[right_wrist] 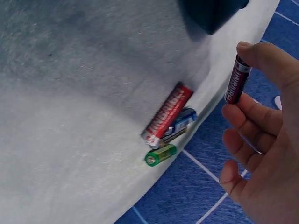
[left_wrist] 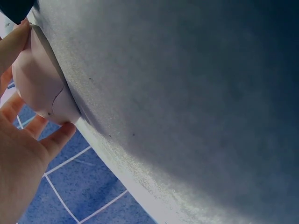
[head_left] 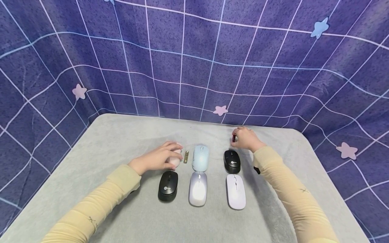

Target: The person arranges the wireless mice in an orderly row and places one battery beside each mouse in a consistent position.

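Note:
In the head view my left hand [head_left: 162, 157] is over a pale pink computer mouse [head_left: 174, 159], fingers round its sides. The left wrist view shows that mouse [left_wrist: 39, 74] between the fingers and thumb, its base on or close to the grey cloth. Just right of it lies a gold battery [head_left: 186, 157]. Farther right, my right hand [head_left: 247, 139] pinches a dark red battery [right_wrist: 237, 80] end to end between thumb and a finger, above the cloth. Below that hand sits a black mouse [head_left: 232, 162].
A light blue mouse [head_left: 200, 158], a silver mouse [head_left: 198, 189], a lavender mouse [head_left: 235, 191] and another black mouse [head_left: 168, 186] stand on the grey cloth [head_left: 136, 216]. The right wrist view shows a red battery [right_wrist: 168, 114], a blue battery [right_wrist: 186, 119] and a green battery [right_wrist: 160, 155] lying together.

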